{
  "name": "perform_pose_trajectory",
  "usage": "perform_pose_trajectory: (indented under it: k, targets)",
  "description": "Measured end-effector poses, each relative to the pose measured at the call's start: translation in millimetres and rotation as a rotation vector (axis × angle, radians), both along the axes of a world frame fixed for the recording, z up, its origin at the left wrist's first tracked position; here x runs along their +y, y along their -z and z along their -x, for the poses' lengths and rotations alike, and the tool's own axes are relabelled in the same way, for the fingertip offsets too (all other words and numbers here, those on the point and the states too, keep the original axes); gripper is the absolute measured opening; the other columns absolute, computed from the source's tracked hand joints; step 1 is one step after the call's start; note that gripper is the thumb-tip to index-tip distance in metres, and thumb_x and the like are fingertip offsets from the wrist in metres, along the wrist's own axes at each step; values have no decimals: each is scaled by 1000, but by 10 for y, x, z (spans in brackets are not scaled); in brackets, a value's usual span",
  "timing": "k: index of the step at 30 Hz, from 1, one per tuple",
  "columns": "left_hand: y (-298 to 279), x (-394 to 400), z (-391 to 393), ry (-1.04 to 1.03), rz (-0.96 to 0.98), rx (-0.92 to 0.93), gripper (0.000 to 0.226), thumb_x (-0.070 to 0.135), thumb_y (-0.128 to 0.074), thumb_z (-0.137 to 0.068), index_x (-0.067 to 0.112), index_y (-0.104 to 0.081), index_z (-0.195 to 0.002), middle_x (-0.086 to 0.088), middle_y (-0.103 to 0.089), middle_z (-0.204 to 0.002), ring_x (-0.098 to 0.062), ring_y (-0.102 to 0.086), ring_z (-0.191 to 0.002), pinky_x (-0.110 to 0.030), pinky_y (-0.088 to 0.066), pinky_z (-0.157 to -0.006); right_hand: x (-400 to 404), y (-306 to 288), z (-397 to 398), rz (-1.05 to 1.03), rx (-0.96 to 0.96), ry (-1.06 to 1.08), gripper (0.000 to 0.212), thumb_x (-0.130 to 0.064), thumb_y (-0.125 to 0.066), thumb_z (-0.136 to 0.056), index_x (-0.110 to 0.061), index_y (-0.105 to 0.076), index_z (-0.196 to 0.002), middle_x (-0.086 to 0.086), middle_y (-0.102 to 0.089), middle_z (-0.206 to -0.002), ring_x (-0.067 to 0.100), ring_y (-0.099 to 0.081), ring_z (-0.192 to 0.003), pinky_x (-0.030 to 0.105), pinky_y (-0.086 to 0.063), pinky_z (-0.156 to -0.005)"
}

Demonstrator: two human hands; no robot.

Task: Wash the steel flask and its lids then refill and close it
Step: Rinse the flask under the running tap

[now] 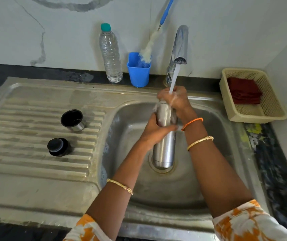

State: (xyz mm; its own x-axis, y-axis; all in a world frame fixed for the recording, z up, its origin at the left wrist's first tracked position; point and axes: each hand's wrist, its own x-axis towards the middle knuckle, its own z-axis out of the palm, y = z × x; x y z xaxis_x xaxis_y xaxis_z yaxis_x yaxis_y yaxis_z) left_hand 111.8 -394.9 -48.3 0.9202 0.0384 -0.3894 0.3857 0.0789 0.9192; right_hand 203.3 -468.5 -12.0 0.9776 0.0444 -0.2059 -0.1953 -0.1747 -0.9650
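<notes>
The sink [209, 180] lies beneath both hands; the steel flask [165, 145] stands upright over its drain, under running water; the left hand [154, 130] grips its middle, the right hand [174, 99] clasps its mouth; this looks like rinsing; the cup lid [73, 120] and stopper [59, 147], far left of the left hand, likely need washing next.

A single head-worn camera looks steeply down, close over the steel sink [66, 193], facing the tiled wall [52, 23].
</notes>
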Motion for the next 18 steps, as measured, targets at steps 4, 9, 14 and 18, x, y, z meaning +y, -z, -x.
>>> perform_pose_trajectory:
  k: [4,9,14,18]
  targets:
    - [20,52,22,-3,67,-36,58,10,-84,-45,7,-64,-100,-1,-69,-80,-12,-66,-73,-25,-52,-66,41,-127,81,-61,44,-290,21,1,-78,-66,-7,-67,-81,2,-68,-70,12,-65,-62,25,-54,-61]
    - [-18,160,39,104,306,87,37,4,-67,-46,12,-63,-82,-1,-65,-65,-14,-62,-64,-22,-53,-64,-45,-83,86,-580,342,-420,7,-13,-61,-79,-8,-61,-84,2,-66,-69,15,-65,-64,24,-55,-63]
    - [43,95,5,-95,427,106,38,5,-66,-41,9,-61,-79,0,-67,-61,-15,-64,-63,-20,-51,-55,277,-16,290,348,-113,-88,33,-49,-43,-95,-21,-58,-105,-3,-55,-85,15,-53,-78,30,-44,-73]
    - [127,121,7,-122,752,-38,38,31,-82,-67,17,-68,-101,2,-70,-92,-9,-67,-86,-25,-53,-81,290,115,742,490,-503,-257,49,-43,-25,-98,-11,-46,-128,10,-56,-122,24,-53,-111,41,-45,-95]
